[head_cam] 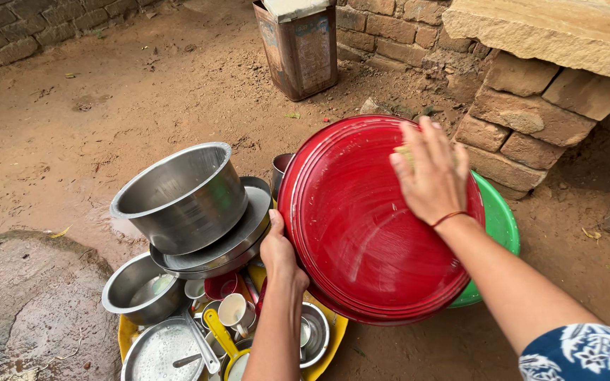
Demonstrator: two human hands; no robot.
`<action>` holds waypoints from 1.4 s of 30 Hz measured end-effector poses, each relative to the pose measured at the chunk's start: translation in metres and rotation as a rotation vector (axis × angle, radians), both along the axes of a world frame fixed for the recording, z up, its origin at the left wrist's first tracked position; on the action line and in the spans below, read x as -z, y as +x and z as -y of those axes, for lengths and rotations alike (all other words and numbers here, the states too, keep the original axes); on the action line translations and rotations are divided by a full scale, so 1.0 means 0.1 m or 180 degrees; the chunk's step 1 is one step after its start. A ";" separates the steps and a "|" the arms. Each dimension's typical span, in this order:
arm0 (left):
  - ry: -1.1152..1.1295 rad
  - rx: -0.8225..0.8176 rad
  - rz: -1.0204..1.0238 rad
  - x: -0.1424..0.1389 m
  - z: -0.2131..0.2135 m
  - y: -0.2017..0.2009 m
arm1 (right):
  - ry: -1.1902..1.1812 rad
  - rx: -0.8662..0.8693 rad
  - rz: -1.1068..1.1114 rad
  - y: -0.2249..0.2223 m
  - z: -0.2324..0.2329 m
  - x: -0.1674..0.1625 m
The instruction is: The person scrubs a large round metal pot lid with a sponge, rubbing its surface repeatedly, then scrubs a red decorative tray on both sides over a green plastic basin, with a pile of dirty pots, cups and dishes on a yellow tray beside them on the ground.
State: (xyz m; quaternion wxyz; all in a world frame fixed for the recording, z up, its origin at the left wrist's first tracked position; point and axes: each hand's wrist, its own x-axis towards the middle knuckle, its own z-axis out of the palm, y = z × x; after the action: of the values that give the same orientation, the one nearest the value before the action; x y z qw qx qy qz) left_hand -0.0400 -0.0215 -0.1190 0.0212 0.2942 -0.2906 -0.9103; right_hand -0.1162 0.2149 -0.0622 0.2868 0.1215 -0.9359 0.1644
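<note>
Red and round, a big plastic basin [368, 233] stands tipped on its edge over the dirt ground [72, 120], its hollow side turned toward the camera. The left hand [278, 248] grips its left rim, thumb on the inside and the other fingers curled out of sight behind the edge. The right hand [432, 173] lies flat against the upper right of the basin's inner face, fingers [428, 144] spread and stretched out, pressing a small pale scrubbing pad [404, 152] that peeks out just beside the forefinger; the hand grasps nothing more than that. A green basin [501, 224] shows just behind the red one on the right. To the left of the left hand sits a heap of steel ware: a deep pot [181, 194] tilted on stacked lids [245, 236], a smaller bowl [135, 289] below, and cups [233, 310] and a ladle in a yellow tub [127, 331]. A rusty tin can [298, 46] stands far back by the brick wall [531, 106].
</note>
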 end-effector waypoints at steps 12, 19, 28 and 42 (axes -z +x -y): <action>-0.0063 -0.0573 -0.0408 0.11 0.20 0.00 | -0.3090 -0.0331 0.1312 -0.08 -0.68 0.20; -0.0403 -0.0884 -0.0599 0.11 0.15 0.01 | -0.3889 -0.0309 0.0778 0.02 -0.54 0.02; 0.0398 0.0204 0.0052 -0.17 0.30 0.15 | -0.3335 -0.1017 -0.0305 0.10 -0.65 0.03; 0.0306 0.0463 -0.0504 -0.02 0.59 0.24 | -0.2109 -0.1655 0.1012 0.17 -0.89 -0.24</action>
State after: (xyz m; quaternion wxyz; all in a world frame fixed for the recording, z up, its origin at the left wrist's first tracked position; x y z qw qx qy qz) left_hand -0.0164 -0.0802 -0.1167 -0.0362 0.2002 -0.2646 -0.9427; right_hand -0.0987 0.3040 -0.0382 0.1121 0.2274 -0.8036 0.5384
